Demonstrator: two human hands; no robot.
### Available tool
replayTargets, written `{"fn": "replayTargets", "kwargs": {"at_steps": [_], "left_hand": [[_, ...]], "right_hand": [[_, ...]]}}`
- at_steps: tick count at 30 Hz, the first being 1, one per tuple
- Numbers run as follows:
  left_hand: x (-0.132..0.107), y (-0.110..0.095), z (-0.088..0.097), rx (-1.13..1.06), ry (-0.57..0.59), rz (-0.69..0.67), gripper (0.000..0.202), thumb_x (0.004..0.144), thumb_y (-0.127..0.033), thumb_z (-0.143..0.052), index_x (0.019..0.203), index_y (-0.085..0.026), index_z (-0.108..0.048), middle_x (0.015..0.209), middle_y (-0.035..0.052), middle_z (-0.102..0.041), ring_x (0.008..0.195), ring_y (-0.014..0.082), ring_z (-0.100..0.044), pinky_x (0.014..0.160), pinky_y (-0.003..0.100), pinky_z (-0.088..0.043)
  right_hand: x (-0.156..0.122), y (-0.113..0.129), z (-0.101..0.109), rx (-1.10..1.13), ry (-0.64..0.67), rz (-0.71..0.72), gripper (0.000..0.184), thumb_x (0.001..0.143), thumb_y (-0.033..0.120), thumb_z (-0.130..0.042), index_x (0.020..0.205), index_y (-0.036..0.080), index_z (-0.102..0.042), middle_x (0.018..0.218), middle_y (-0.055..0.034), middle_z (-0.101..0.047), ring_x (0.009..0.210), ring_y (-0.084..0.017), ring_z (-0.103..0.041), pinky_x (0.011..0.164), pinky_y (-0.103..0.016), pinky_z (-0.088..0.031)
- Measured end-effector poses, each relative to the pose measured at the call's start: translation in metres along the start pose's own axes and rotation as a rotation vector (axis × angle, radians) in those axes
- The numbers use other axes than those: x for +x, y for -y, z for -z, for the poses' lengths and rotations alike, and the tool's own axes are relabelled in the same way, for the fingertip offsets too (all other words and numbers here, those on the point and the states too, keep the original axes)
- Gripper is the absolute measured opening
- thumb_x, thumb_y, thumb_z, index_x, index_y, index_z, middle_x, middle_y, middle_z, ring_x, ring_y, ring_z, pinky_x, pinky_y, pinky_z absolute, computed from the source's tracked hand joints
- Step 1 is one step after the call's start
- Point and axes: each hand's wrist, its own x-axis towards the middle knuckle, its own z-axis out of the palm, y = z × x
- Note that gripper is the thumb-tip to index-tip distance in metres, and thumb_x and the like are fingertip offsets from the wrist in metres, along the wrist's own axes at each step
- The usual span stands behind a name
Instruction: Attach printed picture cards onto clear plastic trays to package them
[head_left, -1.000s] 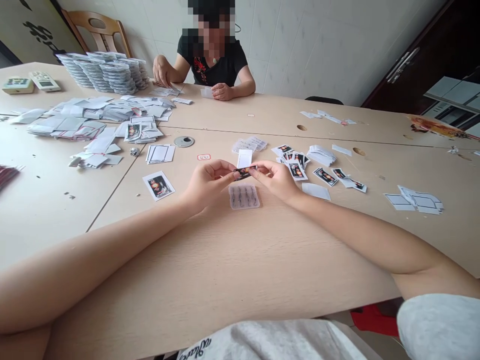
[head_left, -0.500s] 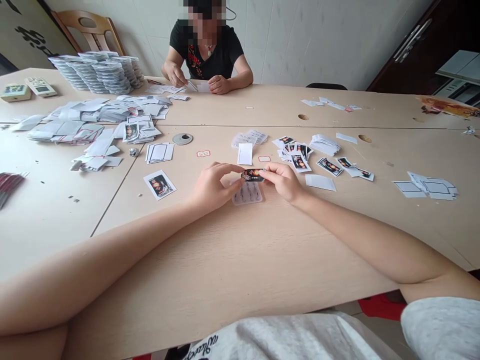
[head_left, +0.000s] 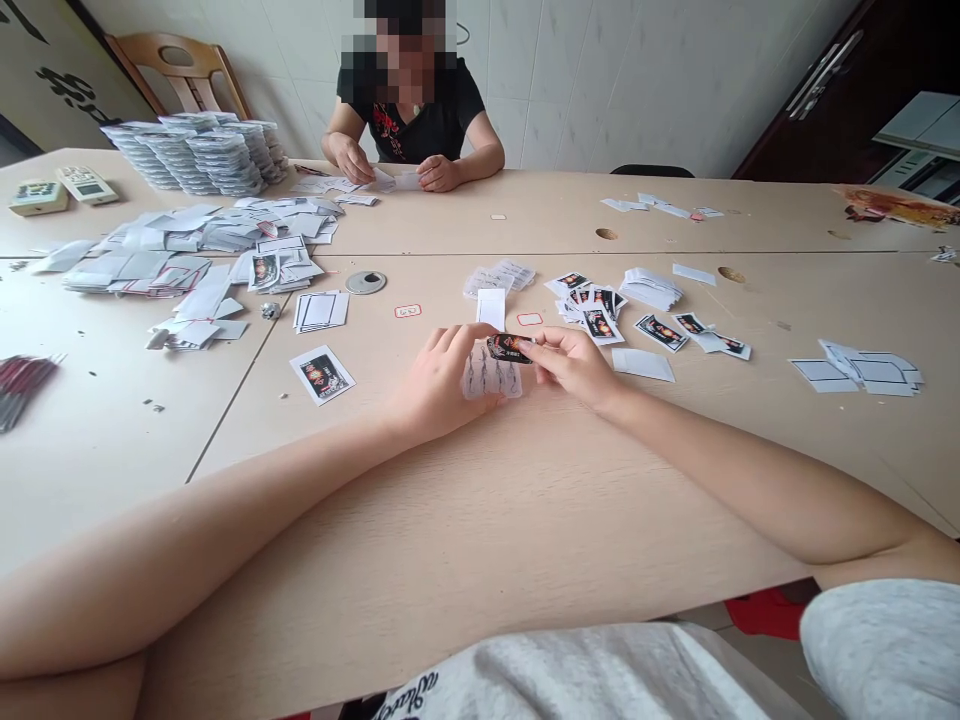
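My left hand (head_left: 442,375) grips a small clear plastic packet (head_left: 491,376) with hooks inside, tilting it up off the wooden table (head_left: 465,520). My right hand (head_left: 574,362) pinches a small black printed label (head_left: 510,347) at the packet's top edge. Just beyond lie a white backing strip (head_left: 491,307) and a small red-edged sticker (head_left: 529,319). A scatter of printed cards (head_left: 592,310) lies right of my hands.
A person in a black shirt (head_left: 416,110) sits across the table handling white papers (head_left: 390,181). Heaps of white cards (head_left: 202,240) and stacked packets (head_left: 199,155) fill the far left. A single card (head_left: 322,374), a round metal disc (head_left: 365,282) and loose white sheets (head_left: 862,368) lie around.
My left hand let go of the label and took hold of the clear packet, lifting its edge. My right hand brought the label down onto the packet's top.
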Motion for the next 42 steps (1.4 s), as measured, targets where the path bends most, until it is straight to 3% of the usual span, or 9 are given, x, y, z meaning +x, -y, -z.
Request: {"fn": "replayTargets", "kwargs": {"at_steps": [6, 12, 17, 21, 25, 28, 31, 33, 42], "left_hand": [[0.0, 0.0, -0.001, 0.044, -0.093, -0.138, 0.056, 0.072, -0.027, -0.071, 0.119, -0.021, -0.042, 0.124, 0.01, -0.054, 0.116, 0.0268, -0.047, 0.098, 0.041, -0.041], [-0.001, 0.002, -0.004, 0.007, -0.11, -0.165, 0.055, 0.072, -0.025, -0.071, 0.117, -0.022, -0.04, 0.125, 0.0103, -0.052, 0.117, 0.0256, -0.045, 0.096, 0.04, -0.043], [-0.001, 0.003, -0.007, -0.036, -0.102, -0.168, 0.053, 0.073, -0.025, -0.071, 0.115, -0.022, -0.04, 0.126, 0.0112, -0.052, 0.117, 0.0249, -0.045, 0.092, 0.038, -0.045], [-0.001, 0.0, -0.004, -0.041, -0.135, -0.194, 0.056, 0.071, -0.035, -0.074, 0.115, -0.021, -0.041, 0.126, 0.0133, -0.051, 0.117, 0.0259, -0.045, 0.095, 0.041, -0.041], [0.001, -0.005, 0.004, -0.032, -0.209, -0.1, 0.037, 0.077, -0.041, -0.066, 0.104, -0.02, -0.051, 0.109, 0.0104, -0.058, 0.103, 0.0236, -0.05, 0.096, 0.043, -0.038], [0.003, -0.007, 0.006, -0.129, -0.249, 0.048, 0.014, 0.085, -0.035, -0.057, 0.089, -0.021, -0.056, 0.089, 0.0041, -0.062, 0.086, 0.0175, -0.054, 0.085, 0.036, -0.042], [0.005, -0.008, 0.004, -0.254, -0.23, 0.197, 0.013, 0.086, -0.032, -0.055, 0.086, -0.02, -0.058, 0.079, 0.0017, -0.063, 0.074, 0.0137, -0.054, 0.068, 0.029, -0.041], [0.006, -0.008, 0.004, -0.289, -0.225, 0.225, 0.012, 0.085, -0.031, -0.056, 0.086, -0.019, -0.059, 0.077, 0.0012, -0.063, 0.07, 0.0124, -0.053, 0.064, 0.027, -0.04], [0.0, -0.01, 0.004, -0.184, -0.274, -0.003, 0.014, 0.089, -0.025, -0.05, 0.091, -0.021, -0.064, 0.084, 0.0038, -0.066, 0.077, 0.0133, -0.06, 0.072, 0.027, -0.046]], "right_hand": [[-0.008, 0.008, -0.004, 0.037, 0.109, -0.024, 0.043, 0.082, 0.057, -0.059, 0.074, 0.015, -0.056, 0.049, -0.0001, -0.055, 0.042, -0.007, -0.042, 0.042, -0.021, -0.027], [-0.008, 0.006, -0.007, 0.061, 0.052, 0.041, 0.039, 0.081, 0.053, -0.062, 0.077, 0.015, -0.061, 0.056, -0.0008, -0.058, 0.048, -0.009, -0.049, 0.046, -0.022, -0.035], [-0.007, 0.001, -0.008, 0.068, 0.087, 0.089, 0.037, 0.082, 0.053, -0.061, 0.082, 0.016, -0.062, 0.064, -0.001, -0.059, 0.053, -0.01, -0.053, 0.049, -0.023, -0.039], [-0.007, -0.001, -0.009, 0.032, 0.054, 0.102, 0.039, 0.082, 0.055, -0.06, 0.077, 0.016, -0.059, 0.059, -0.0009, -0.056, 0.051, -0.011, -0.052, 0.047, -0.023, -0.037], [-0.008, -0.002, -0.008, -0.015, -0.002, 0.128, 0.041, 0.082, 0.057, -0.058, 0.079, 0.017, -0.059, 0.062, -0.0021, -0.058, 0.056, -0.014, -0.056, 0.052, -0.026, -0.042], [-0.009, -0.002, -0.008, -0.047, -0.023, 0.137, 0.04, 0.082, 0.057, -0.059, 0.076, 0.017, -0.057, 0.061, -0.0024, -0.059, 0.057, -0.015, -0.058, 0.054, -0.027, -0.044], [-0.01, -0.001, -0.009, -0.048, -0.02, 0.134, 0.038, 0.083, 0.055, -0.059, 0.074, 0.018, -0.055, 0.059, -0.0022, -0.059, 0.055, -0.014, -0.057, 0.053, -0.027, -0.043], [-0.009, -0.001, -0.009, -0.04, -0.027, 0.117, 0.038, 0.082, 0.055, -0.06, 0.074, 0.018, -0.056, 0.059, -0.0026, -0.06, 0.054, -0.014, -0.056, 0.053, -0.027, -0.043], [-0.004, 0.001, -0.009, 0.084, -0.09, 0.043, 0.042, 0.075, 0.056, -0.067, 0.085, 0.015, -0.069, 0.066, -0.0035, -0.063, 0.057, -0.013, -0.057, 0.055, -0.026, -0.047]]}}
